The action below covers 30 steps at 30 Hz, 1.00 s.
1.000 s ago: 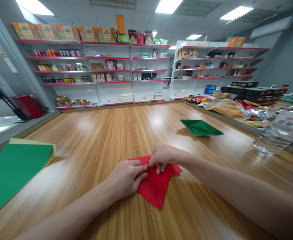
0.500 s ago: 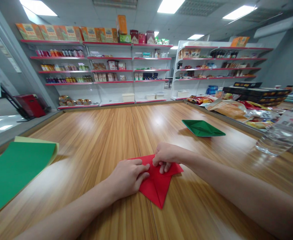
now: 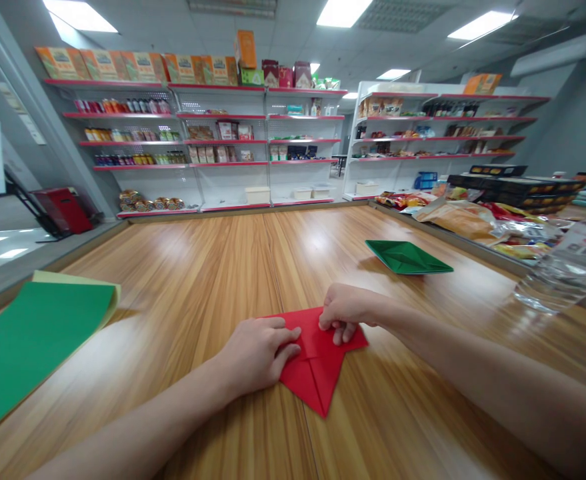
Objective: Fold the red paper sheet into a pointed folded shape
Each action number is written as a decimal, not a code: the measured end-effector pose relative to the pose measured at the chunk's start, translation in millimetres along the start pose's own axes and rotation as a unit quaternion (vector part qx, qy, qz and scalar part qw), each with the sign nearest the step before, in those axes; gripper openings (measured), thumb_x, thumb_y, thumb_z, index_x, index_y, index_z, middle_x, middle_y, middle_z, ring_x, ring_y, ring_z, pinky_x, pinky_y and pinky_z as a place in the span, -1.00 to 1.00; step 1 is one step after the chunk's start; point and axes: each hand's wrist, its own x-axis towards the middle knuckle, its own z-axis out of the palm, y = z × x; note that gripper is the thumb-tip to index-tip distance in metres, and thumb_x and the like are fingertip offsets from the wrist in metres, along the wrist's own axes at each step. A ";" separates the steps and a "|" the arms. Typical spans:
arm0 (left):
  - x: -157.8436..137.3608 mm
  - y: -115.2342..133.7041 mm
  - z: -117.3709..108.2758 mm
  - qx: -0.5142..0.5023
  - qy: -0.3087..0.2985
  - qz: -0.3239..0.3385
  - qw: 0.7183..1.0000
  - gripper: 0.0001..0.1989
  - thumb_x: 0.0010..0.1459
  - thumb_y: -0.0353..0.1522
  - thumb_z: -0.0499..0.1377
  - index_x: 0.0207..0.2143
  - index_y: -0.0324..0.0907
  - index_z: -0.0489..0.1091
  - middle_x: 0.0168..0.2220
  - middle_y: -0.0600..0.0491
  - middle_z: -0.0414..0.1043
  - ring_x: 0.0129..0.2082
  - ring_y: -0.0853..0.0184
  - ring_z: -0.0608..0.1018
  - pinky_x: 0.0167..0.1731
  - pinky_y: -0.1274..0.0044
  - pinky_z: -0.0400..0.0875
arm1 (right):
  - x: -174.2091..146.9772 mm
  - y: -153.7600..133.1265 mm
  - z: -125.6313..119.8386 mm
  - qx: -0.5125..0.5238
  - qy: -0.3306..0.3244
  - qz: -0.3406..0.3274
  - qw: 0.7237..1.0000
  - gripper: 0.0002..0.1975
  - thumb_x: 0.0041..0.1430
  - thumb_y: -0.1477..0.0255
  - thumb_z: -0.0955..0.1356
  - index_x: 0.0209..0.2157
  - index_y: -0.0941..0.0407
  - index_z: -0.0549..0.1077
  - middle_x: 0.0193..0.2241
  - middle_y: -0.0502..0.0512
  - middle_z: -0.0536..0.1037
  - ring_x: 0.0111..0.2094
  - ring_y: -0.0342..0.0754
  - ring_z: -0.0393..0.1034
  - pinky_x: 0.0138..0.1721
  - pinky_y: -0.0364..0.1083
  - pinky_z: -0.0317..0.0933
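Observation:
A folded sheet of red paper (image 3: 314, 360) lies on the wooden table in front of me, its lower part tapering to a point toward me and a crease running down the middle. My left hand (image 3: 260, 353) rests on its left side, palm down with the fingers stretched over the paper. Near the upper right edge, my right hand (image 3: 347, 313) presses on the paper with curled fingers and thumb closed against it. The palms hide part of the paper's left and right sides.
A green folded paper piece (image 3: 409, 257) lies farther back on the right. Green and yellow sheets (image 3: 37, 347) are at the left edge. A clear plastic bottle (image 3: 563, 273) and packaged snacks (image 3: 465, 220) line the right side. Stocked shelves (image 3: 223, 120) stand beyond the table.
My right hand has slid a little to the right along the upper edge of the red paper, uncovering more of it. My left hand stays almost in place.

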 end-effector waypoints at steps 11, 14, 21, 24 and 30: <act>-0.2 1.1 -0.2 -0.015 -0.005 -0.018 1.000 -0.74 0.24 -0.30 0.04 -0.16 -0.09 0.51 -0.30 0.01 0.55 -0.29 0.26 0.57 -0.28 0.48 0.44 | 0.3 34.6 -25.2 -0.019 0.025 0.032 0.999 -0.87 -0.14 0.52 0.34 -0.68 0.21 0.35 -0.67 0.16 0.54 -0.62 -0.06 0.49 -0.65 -0.23 0.35; -0.3 1.7 -0.7 -0.015 -0.006 -0.023 1.000 -0.74 0.24 -0.29 0.04 -0.15 -0.08 0.51 -0.30 0.02 0.55 -0.28 0.26 0.57 -0.28 0.48 0.44 | -3.1 42.4 -30.7 -0.012 0.044 0.031 0.998 -0.87 -0.15 0.52 0.34 -0.68 0.21 0.35 -0.66 0.16 0.55 -0.64 -0.08 0.47 -0.67 -0.24 0.34; -0.8 1.0 -0.3 -0.020 -0.006 -0.023 1.000 -0.73 0.24 -0.29 0.04 -0.13 -0.08 0.50 -0.30 0.02 0.55 -0.28 0.28 0.57 -0.27 0.50 0.44 | -7.4 49.0 -33.4 0.005 0.038 0.016 0.999 -0.91 -0.13 0.50 0.35 -0.62 0.22 0.39 -0.65 0.15 0.55 -0.66 -0.13 0.45 -0.65 -0.25 0.34; -0.7 0.7 -0.3 -0.019 -0.012 -0.026 0.999 -0.73 0.24 -0.30 0.04 -0.12 -0.08 0.50 -0.32 0.02 0.54 -0.29 0.29 0.56 -0.29 0.51 0.43 | -8.1 51.5 -35.1 -0.006 0.021 0.007 1.000 -0.90 -0.13 0.49 0.36 -0.61 0.23 0.41 -0.64 0.14 0.56 -0.66 -0.14 0.44 -0.65 -0.25 0.34; 0.2 0.7 -0.7 -0.021 -0.016 -0.022 0.999 -0.75 0.22 -0.32 0.06 -0.14 -0.10 0.50 -0.34 0.02 0.53 -0.31 0.27 0.56 -0.30 0.49 0.41 | -11.4 49.9 -41.6 -0.029 0.069 0.006 0.997 -0.93 -0.17 0.53 0.35 -0.64 0.22 0.40 -0.67 0.13 0.53 -0.63 -0.11 0.46 -0.66 -0.27 0.32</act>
